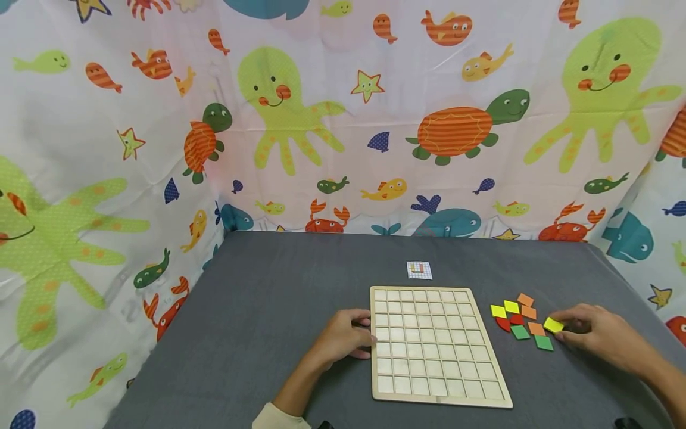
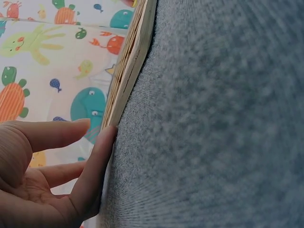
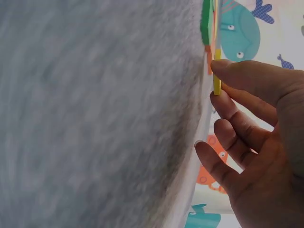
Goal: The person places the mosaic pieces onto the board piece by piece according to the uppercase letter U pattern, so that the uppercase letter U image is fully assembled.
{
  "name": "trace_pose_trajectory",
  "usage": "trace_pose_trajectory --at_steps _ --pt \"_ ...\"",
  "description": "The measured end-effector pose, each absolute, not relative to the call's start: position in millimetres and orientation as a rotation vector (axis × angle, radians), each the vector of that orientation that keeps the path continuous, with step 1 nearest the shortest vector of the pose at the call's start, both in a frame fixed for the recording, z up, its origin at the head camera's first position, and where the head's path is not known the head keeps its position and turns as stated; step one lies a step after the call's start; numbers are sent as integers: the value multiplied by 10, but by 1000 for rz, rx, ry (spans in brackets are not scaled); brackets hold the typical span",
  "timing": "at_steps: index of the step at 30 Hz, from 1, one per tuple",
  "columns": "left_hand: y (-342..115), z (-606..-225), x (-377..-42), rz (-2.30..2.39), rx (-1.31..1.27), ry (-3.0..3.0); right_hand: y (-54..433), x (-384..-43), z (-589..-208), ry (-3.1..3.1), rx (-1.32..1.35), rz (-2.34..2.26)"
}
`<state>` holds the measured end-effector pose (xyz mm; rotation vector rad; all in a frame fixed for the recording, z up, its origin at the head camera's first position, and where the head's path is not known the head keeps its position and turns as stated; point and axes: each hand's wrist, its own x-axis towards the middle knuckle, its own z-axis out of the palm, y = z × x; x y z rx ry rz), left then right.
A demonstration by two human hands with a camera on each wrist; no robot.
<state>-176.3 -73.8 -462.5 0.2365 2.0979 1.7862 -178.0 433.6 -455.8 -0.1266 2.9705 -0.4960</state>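
Note:
My left hand [image 1: 343,336] rests against the left edge of a pale wooden grid board [image 1: 426,345], its fingers loosely bent. In the left wrist view one fingertip [image 2: 108,135] touches the board's side edge [image 2: 130,71]. Over on the right, my right hand [image 1: 602,333] pinches a flat yellow tile [image 1: 554,325] between thumb and fingers. The right wrist view shows this yellow tile [image 3: 217,78] edge-on, with the other fingers spread below. Beside it lie several loose tiles: orange [image 1: 536,329], green [image 1: 543,342], yellow [image 1: 497,311] and red [image 1: 517,319].
A small card [image 1: 419,270] with a coloured U-shaped pattern on a grid lies behind the board. Everything rests on a dark grey cloth-covered table [image 1: 257,316]. A white curtain [image 1: 332,107] printed with sea animals hangs behind the table and along its sides.

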Motion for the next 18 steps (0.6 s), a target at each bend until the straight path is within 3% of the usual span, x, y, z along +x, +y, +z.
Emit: trace_pose_trajectory --at_steps 18 --pt "-718 -4661 -1768 1764 228 2119 3728 -1871 -4430 3038 -314 -684"
